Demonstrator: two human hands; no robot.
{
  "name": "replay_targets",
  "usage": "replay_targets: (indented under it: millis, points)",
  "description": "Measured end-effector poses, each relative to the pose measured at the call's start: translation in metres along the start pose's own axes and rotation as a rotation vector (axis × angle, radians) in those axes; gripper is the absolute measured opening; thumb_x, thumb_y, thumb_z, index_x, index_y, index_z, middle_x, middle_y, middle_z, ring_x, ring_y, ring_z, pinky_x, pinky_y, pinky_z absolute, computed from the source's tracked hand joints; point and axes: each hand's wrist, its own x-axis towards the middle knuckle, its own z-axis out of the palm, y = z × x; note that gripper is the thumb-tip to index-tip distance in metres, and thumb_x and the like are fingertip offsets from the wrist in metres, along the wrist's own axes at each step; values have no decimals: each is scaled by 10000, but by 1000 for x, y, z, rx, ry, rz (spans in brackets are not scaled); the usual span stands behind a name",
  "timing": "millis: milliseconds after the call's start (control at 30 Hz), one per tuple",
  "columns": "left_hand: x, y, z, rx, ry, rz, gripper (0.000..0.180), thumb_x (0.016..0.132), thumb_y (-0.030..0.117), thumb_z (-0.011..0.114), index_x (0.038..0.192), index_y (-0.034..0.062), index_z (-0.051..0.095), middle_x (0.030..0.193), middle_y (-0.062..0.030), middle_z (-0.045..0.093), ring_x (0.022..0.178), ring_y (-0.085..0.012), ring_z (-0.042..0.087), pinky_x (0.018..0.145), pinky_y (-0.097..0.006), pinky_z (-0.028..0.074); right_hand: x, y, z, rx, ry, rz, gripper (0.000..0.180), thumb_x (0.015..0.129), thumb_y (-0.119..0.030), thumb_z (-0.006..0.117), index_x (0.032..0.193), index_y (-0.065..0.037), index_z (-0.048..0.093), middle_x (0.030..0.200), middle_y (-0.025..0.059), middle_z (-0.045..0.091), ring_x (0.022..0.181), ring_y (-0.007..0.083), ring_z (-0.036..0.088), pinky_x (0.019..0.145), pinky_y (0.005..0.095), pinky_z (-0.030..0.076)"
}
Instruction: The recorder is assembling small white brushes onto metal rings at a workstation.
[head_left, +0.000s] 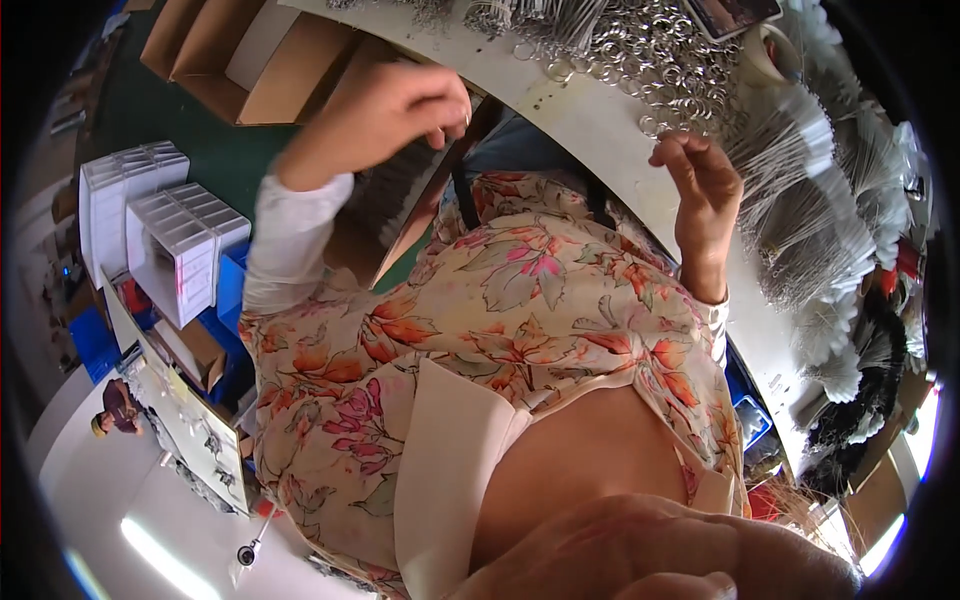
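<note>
Curling left hand (375, 115) near the counter (610, 140); hovering right hand (712, 188) beside metal rings (690, 70); not telling whether pinching anything in either grip.

silvery rings (680, 62), white table (590, 130), orange-flowered garment (525, 345)

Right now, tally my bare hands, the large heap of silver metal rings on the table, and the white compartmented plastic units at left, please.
Bare hands: 2 (left hand, right hand)
Large heap of silver metal rings: 1 (single rings overlap too much to count)
White compartmented plastic units: 2
Total: 5
</note>
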Motion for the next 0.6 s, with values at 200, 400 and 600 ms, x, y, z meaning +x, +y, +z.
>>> replay_targets:
  millis: [200,400,600]
  points:
    - [42,-216,62,671,27,52,135,816,172,543,838,60,614,768,-154,629,731,-327,614,640,-427,473,-3,13,8,-55,-73,170,143,838,-21,625,960,54,627,838,58,636,745,99,571,701,233,460]
    - [64,-312,25,648,263,69,256,789,235,605,988,76,632,892,-214,626,837,-392,596,736,-457,475,4,15,27,-76,-65,183,140,841,-32,624,961,40,632,845,56,638,743,100,572,702,231,462]
    - [69,-230,51,23,-58,-106,360,833,258,609,1088,4,588,1009,-184,626,927,-278,588,833,-346,435,1,7,4,-130,-70,252,148,837,-51,631,958,33,636,871,73,650,795,113,600,715,255,489]
